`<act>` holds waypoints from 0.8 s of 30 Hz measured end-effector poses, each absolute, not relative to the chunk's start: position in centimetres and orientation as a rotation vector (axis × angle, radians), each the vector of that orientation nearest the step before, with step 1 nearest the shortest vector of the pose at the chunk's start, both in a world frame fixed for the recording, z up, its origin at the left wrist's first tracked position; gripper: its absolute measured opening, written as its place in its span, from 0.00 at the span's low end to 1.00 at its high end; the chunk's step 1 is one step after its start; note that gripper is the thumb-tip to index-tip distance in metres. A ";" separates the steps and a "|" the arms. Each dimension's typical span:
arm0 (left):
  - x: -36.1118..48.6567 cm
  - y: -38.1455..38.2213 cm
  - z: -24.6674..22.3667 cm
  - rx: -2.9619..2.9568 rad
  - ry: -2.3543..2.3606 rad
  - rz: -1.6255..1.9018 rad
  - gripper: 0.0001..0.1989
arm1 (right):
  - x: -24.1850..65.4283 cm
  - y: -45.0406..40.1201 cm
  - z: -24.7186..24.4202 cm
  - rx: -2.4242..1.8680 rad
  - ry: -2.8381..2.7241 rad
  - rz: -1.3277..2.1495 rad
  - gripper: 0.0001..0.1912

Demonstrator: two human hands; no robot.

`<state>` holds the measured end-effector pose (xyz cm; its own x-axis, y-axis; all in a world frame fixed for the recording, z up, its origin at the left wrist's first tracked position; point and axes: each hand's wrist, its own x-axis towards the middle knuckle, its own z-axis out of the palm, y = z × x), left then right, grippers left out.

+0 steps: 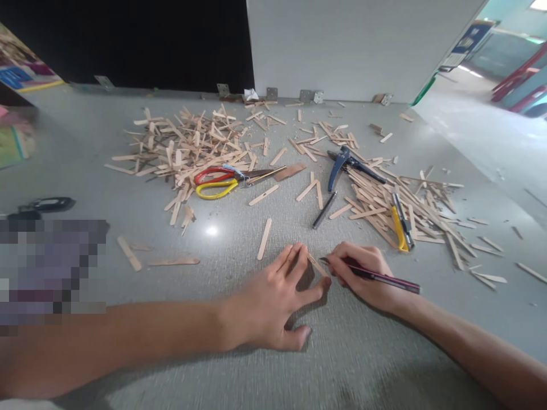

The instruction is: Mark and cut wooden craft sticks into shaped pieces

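My left hand rests on the grey table with its thumb spread away. Its fingertips press on both ends of a small wooden craft stick, holding it down. Opposite it, my right hand is closed around a dark pencil with a reddish stripe. The pencil's tip points left, close beside the held stick; whether it touches cannot be made out. A loose craft stick lies just beyond my left fingers. Farther up is a short dark pen-like rod.
A heap of craft sticks covers the back left, and more sticks spread at right. Scissors with red and yellow handles, a blue hand tool and a yellow cutter lie among them. A white panel stands behind.
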<state>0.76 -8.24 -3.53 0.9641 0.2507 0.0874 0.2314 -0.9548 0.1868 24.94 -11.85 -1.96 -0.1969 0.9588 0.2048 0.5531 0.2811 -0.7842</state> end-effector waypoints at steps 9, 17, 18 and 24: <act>0.7 -8.3 -3.7 2.918 0.358 0.214 0.44 | 24.0 -11.3 -1.7 -1.430 -1.781 0.856 0.14; 0.7 -8.4 -3.8 2.912 0.362 0.200 0.43 | 23.9 -11.2 -2.0 -1.405 -1.788 0.873 0.14; 0.7 -8.4 -3.8 2.914 0.363 0.196 0.43 | 23.8 -11.3 -2.0 -1.402 -1.791 0.867 0.14; 0.7 -8.3 -3.9 2.922 0.355 0.207 0.44 | 23.8 -11.2 -2.0 -1.416 -1.793 0.878 0.14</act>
